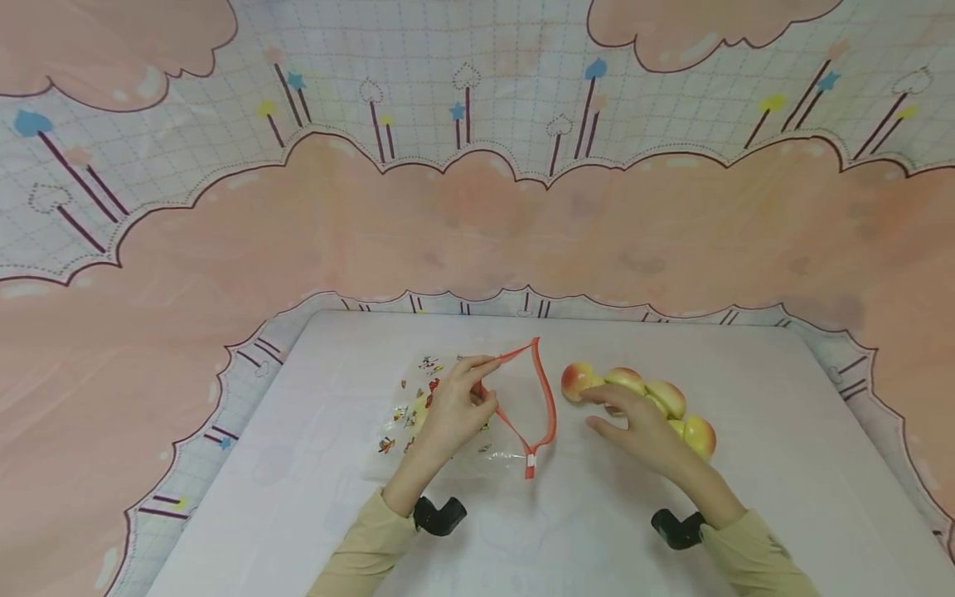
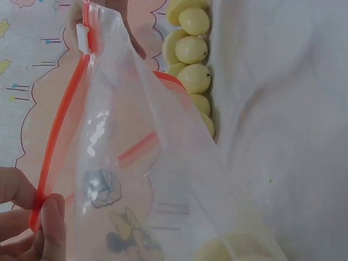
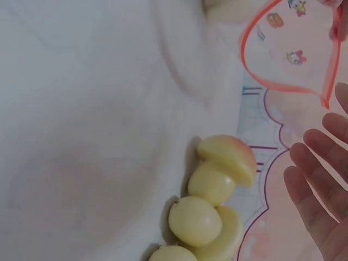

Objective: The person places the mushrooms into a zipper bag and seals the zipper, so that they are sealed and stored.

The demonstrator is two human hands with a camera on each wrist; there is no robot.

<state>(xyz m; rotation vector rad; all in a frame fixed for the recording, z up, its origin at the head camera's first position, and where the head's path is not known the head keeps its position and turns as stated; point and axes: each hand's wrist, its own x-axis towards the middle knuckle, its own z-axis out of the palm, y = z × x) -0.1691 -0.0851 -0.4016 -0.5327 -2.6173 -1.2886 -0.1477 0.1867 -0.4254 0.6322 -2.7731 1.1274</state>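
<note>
A clear plastic zip bag (image 1: 448,460) with cartoon prints lies on the table, its red-edged mouth spread wide. My left hand (image 1: 457,406) pinches the red zip edge (image 2: 60,122) between thumb and fingers. A white slider (image 2: 82,38) sits at one end of that zip. Something pale yellow (image 2: 236,247) shows through the film in the left wrist view. To the right of the mouth, my right hand (image 1: 642,427) is held above a row of yellow fruits (image 1: 666,398), its fingers spread and holding nothing. One red-blushed fruit (image 1: 578,381) is at the row's left end.
Under everything is a white table (image 1: 559,539). A patterned cloth backdrop (image 1: 477,224) hangs behind its far edge. Black angled pieces (image 1: 440,516) show beside both wrists.
</note>
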